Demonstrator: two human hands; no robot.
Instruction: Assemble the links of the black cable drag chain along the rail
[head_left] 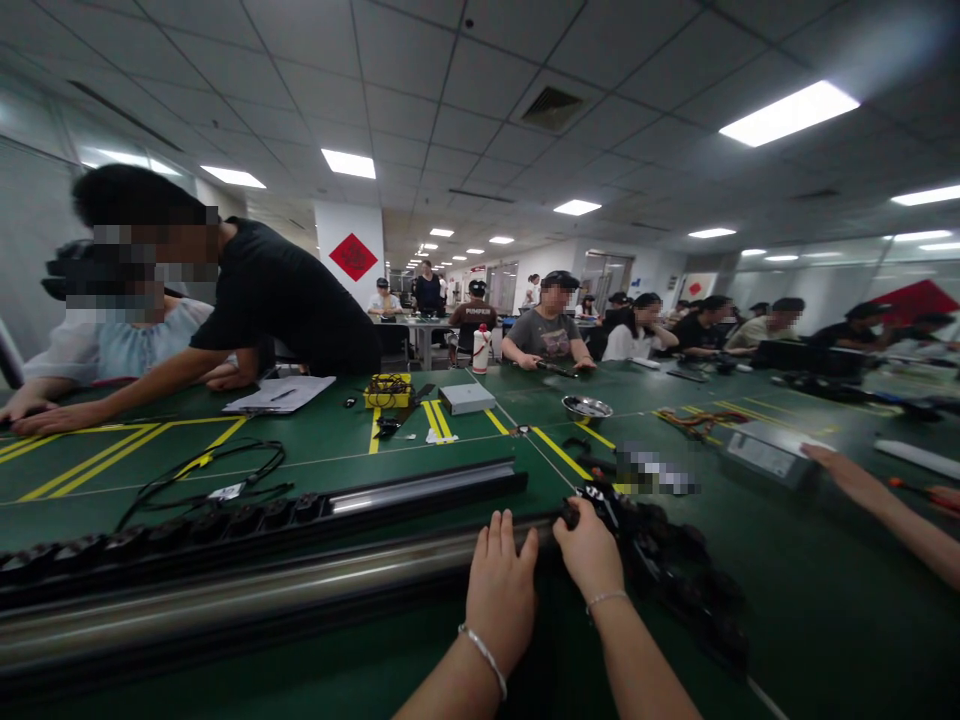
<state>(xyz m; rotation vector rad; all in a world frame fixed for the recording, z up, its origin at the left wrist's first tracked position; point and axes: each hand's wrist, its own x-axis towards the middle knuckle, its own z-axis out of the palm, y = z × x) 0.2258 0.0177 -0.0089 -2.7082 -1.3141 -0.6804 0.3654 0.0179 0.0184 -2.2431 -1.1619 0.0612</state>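
My left hand lies on the near end of a long metal rail that runs left along the green table; its fingers are stretched and close together over the rail's top. My right hand sits just to the right, fingers curled round the black end piece where a black cable chain joins the rail. A second long black bar lies behind the rail. Both wrists wear thin bracelets.
A black cable loops at left. Papers, a yellow box, a grey box and a metal bowl lie farther back. Another person's arm reaches in at right. People lean on the table at left and sit opposite.
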